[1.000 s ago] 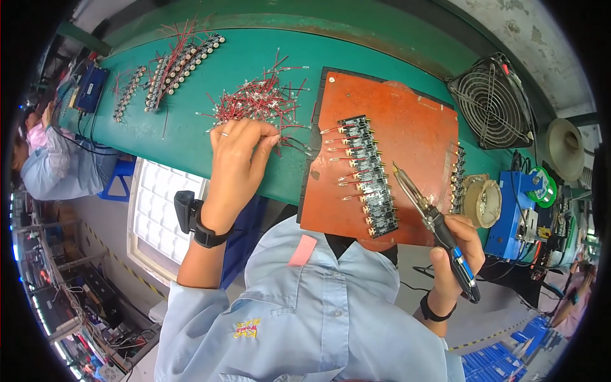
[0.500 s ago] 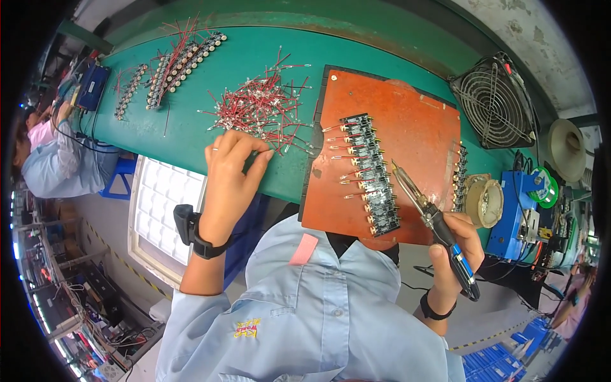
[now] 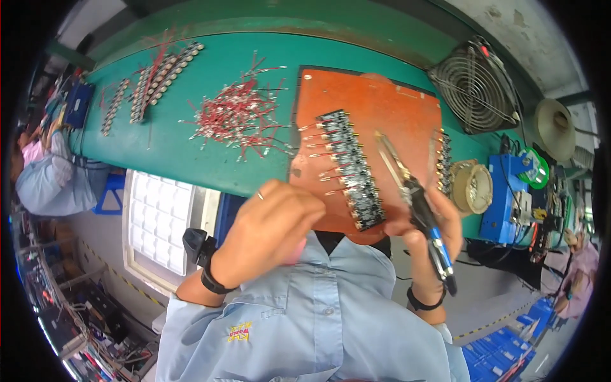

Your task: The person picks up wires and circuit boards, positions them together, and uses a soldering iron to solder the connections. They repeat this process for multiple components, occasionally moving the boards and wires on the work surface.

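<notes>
My right hand [image 3: 445,223] is wrapped round a soldering iron [image 3: 421,207] with a black and blue handle, its tip slanting up over the orange mat [image 3: 401,105]. Beside the tip, to its left, lies a row of joined black circuit boards [image 3: 352,167]. Short red wires stick out from several boards along the row's left side. My left hand [image 3: 273,223] hovers at the mat's near left corner, its fingers pinched together. Whatever sits between those fingertips is hidden by the hand. Beyond it a loose heap of red wires with pale ends [image 3: 235,118] lies on the green table [image 3: 172,165].
Finished-looking board rows with wires [image 3: 153,89] lie far left. Right of the mat are another board row [image 3: 443,159], a round tin [image 3: 472,188], a blue box [image 3: 503,210], a solder spool [image 3: 540,169] and a fan [image 3: 474,89]. A co-worker [image 3: 57,175] sits at left.
My left hand has left the wire heap and come right and nearer, to the mat's near corner. The soldering iron stays over the mat, right of the boards. The whole view has shifted slightly.
</notes>
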Available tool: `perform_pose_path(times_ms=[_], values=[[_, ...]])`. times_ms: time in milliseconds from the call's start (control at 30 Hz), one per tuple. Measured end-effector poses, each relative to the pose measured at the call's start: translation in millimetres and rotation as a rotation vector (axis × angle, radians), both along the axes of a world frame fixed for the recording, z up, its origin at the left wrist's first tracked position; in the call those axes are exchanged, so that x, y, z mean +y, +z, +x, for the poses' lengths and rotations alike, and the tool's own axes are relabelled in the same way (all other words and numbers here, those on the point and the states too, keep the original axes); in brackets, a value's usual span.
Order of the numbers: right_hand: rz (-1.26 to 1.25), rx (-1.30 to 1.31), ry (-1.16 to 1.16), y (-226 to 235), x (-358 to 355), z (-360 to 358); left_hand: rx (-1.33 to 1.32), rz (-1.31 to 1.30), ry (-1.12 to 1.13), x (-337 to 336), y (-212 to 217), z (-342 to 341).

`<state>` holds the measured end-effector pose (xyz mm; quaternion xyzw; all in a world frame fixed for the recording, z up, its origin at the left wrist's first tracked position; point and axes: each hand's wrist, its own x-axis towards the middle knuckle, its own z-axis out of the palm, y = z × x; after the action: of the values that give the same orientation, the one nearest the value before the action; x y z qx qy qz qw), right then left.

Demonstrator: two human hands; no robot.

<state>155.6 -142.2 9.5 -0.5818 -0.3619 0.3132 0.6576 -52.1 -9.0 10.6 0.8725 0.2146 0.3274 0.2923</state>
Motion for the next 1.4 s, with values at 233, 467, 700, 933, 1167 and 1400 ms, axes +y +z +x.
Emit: perform_pose_path(times_ms=[233, 467, 700, 933, 1167, 1400], values=[[-0.060, -0.126, 0.174, 0, 13, -3, -0.020, -0.062, -0.133, -14, 3, 25], [-0.028, -0.385, 0.173, -6, 11, -5, -0.075, -0.120, -0.123, -21, -7, 41], [-0.020, -0.370, 0.134, -13, 9, -5, -0.129, -0.044, -0.093, -22, -15, 45], [0.008, -0.177, 0.136, -11, 4, -3, -0.119, -0.181, -0.041, -21, -16, 42], [0.010, -0.242, 0.212, -14, 6, -2, -0.107, -0.210, -0.044, -21, -17, 41], [0.045, -0.148, 0.215, -17, 6, -2, -0.050, -0.157, 0.000, -23, -12, 34]])
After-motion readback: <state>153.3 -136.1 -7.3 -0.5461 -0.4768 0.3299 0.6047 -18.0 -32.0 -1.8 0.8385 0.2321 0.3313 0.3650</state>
